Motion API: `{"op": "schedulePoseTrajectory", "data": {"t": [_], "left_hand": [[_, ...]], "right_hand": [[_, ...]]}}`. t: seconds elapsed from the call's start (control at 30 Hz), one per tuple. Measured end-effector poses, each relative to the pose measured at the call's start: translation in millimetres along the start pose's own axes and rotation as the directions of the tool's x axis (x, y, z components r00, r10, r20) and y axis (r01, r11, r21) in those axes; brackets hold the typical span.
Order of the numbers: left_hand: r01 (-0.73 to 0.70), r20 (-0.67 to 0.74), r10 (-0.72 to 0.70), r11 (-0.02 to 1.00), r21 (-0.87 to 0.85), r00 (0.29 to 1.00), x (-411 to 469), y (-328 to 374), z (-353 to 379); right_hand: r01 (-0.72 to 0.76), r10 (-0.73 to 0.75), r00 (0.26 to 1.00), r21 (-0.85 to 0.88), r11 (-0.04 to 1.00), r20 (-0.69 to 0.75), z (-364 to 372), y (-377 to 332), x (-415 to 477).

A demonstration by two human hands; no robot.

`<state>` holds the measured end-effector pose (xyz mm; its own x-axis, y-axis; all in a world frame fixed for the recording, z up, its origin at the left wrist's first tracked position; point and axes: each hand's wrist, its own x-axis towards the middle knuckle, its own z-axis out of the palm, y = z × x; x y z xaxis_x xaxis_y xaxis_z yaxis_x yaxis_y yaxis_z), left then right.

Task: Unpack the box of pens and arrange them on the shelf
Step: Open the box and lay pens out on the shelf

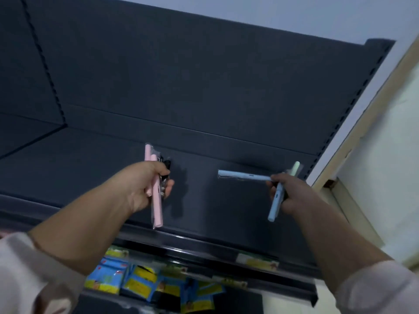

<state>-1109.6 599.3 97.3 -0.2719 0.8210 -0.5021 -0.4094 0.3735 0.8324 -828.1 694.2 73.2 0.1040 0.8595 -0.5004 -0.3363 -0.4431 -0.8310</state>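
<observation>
Dark shelving fills the view: a flat upper shelf (90,168) backed by a dark rear panel (181,75), with a slotted upright (353,105) at the right end and a pale wall (390,177) beyond it.

Left hand (140,186): the fingers are curled round a bundle of pink pens (156,200) in clear wrapping. The bundle stands nearly upright in the grip. One end projects above the fist; the longer end projects below it, toward the shelf's front rail (204,245). A small black part (167,163) shows at the fingertips, just beside the pink barrels; what it is cannot be told.

Right hand (292,196): the fingers are closed round several pens, which fan out from the grip.
- One light blue pen (242,174) extends sideways from the fingertips, toward the left hand, and lies roughly level.
- A second blue pen (275,205) points down and out of the underside of the grip.
- A pale green pen (295,167) projects up and away from the knuckles.

Both hands are over the upper shelf, well apart from each other. Whether any pen touches the shelf surface cannot be told.

Below the front rail, under both forearms, a lower shelf carries blue and yellow packets (127,279). Pale sleeves (27,268) cover the forearms near the bottom edge.
</observation>
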Motion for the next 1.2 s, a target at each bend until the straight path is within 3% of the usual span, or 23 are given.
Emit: {"op": "schedulePoseTrajectory", "data": {"t": [0.17, 0.3, 0.6, 0.77, 1.03, 1.2], "left_hand": [[0.013, 0.01, -0.014, 0.999, 0.031, 1.0, 17, -31, 101], [0.009, -0.026, -0.009, 1.0, 0.008, 1.0, 29, -34, 134], [0.032, -0.136, -0.035, 0.999, -0.021, 0.99, 58, -32, 141], [0.05, -0.107, -0.05, 0.999, -0.002, 0.993, 79, -27, 145], [0.106, -0.021, -0.105, 0.993, 0.053, 0.994, 101, -25, 155], [0.141, 0.013, -0.143, 0.987, 0.075, 0.99, 110, -24, 152]], "right_hand": [[-0.052, 0.052, 0.998, -0.017, 0.999, 0.03, -47, -26, 58], [-0.116, 0.119, 0.989, -0.035, 0.993, 0.086, -46, -37, 92], [-0.06, 0.051, 0.996, 0.113, 0.992, 0.075, -22, -31, 128], [0.029, -0.029, 1.0, 0.056, 0.998, 0.005, -27, -25, 128], [-0.103, 0.103, 0.994, 0.019, 0.994, 0.046, -31, -34, 125], [0.039, -0.04, 0.999, -0.208, 0.977, -0.001, -31, -35, 135]]}}
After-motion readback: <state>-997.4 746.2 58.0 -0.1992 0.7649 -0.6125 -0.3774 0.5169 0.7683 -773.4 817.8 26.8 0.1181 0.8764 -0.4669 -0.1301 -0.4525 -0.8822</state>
